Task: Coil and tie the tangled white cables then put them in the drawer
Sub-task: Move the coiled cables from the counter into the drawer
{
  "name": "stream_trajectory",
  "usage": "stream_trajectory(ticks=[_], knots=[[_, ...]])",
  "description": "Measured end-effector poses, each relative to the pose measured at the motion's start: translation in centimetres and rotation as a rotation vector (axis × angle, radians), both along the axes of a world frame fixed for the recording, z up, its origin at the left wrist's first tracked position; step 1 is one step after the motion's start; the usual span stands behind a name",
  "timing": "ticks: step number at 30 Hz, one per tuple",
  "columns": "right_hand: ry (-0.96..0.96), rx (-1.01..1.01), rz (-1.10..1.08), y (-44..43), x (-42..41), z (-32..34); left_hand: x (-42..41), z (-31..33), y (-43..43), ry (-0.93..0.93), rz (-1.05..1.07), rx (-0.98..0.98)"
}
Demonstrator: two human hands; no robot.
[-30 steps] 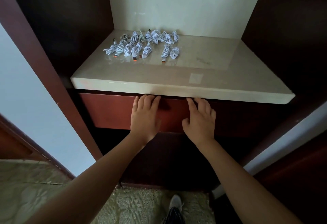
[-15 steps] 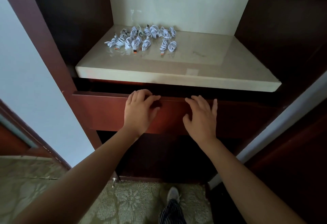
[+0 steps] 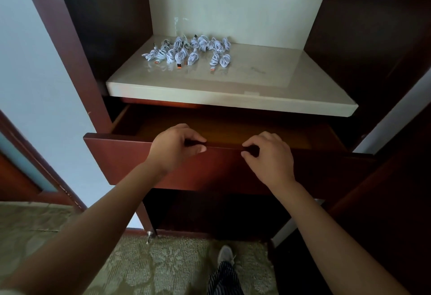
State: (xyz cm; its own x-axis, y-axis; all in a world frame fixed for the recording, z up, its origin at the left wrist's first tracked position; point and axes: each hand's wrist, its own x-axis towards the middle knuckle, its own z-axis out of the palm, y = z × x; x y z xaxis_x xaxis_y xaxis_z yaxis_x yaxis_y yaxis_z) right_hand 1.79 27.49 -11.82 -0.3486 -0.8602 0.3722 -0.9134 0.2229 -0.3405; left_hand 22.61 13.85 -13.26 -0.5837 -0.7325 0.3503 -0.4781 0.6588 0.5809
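The white cables [image 3: 189,51] sit in little tied bundles at the back of the pale stone shelf [image 3: 233,98]. Under it, the drawer [image 3: 130,157] is pulled out. The left hand [image 3: 173,149] and right hand [image 3: 270,154] both grab its top edge — fingers curled over, thumbs on the front. Below lies a green carpet [image 3: 163,266].
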Motion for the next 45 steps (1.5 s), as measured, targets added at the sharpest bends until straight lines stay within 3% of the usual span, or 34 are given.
stream_trajectory(ticks=[7,17,19,27,35,45], knots=[[-0.033,0.108,0.023,1.6,0.4,1.3,0.6,2.0,0.8,-0.114,-0.053,0.240],[-0.053,0.213,0.082,2.9,0.6,2.5,1.0,3.8,0.8,-0.236,-0.211,0.380],[-0.086,0.207,0.097,2.5,0.7,3.0,0.8,4.2,0.7,-0.245,-0.196,0.369],[0.072,0.149,0.097,-1.9,1.1,4.6,-1.8,6.2,-1.5,-0.135,-0.092,0.251],[0.043,0.104,0.108,-8.0,-0.5,7.5,-4.0,8.9,-5.9,-0.122,0.016,0.107],[-0.027,0.083,0.093,-16.6,-5.1,9.3,-8.0,10.5,-13.0,-0.142,0.044,0.120]])
